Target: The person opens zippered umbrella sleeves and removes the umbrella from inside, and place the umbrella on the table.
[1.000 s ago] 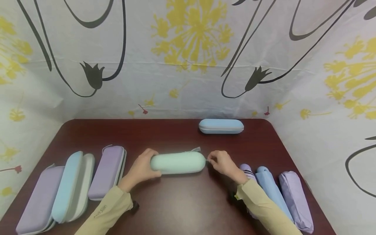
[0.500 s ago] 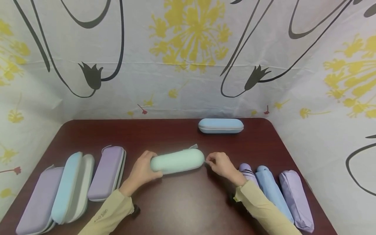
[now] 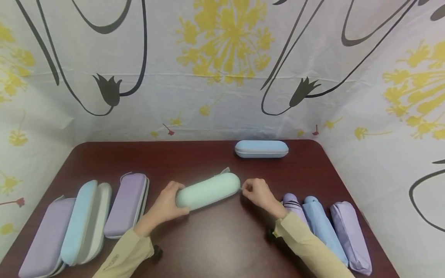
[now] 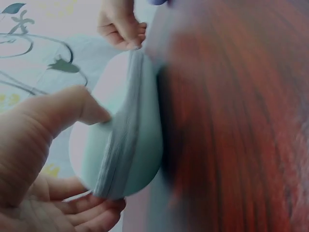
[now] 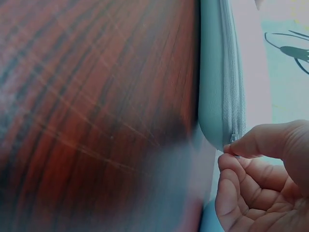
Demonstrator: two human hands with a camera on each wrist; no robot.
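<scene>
A mint green zip case (image 3: 208, 190) lies tilted at the middle of the table, its right end farther back. My left hand (image 3: 166, 204) grips its left end, thumb on the near side and fingers round the far side. In the left wrist view the grey zip (image 4: 126, 121) runs along the case (image 4: 147, 145) and looks closed. My right hand (image 3: 260, 195) is at the right end; in the right wrist view its thumb and forefinger pinch the small zip pull (image 5: 233, 140) at the corner.
At the left of the table (image 3: 215, 247) lie two purple cases (image 3: 52, 231) (image 3: 126, 204) with a light blue and white case (image 3: 79, 224) between them. A blue case (image 3: 261, 149) lies at the back. Several folded umbrellas (image 3: 323, 227) lie at the right, beside my right forearm.
The mint case has turned, its right end moving away from me and its left end slightly nearer. Both hands have shifted a little to the left with it.
</scene>
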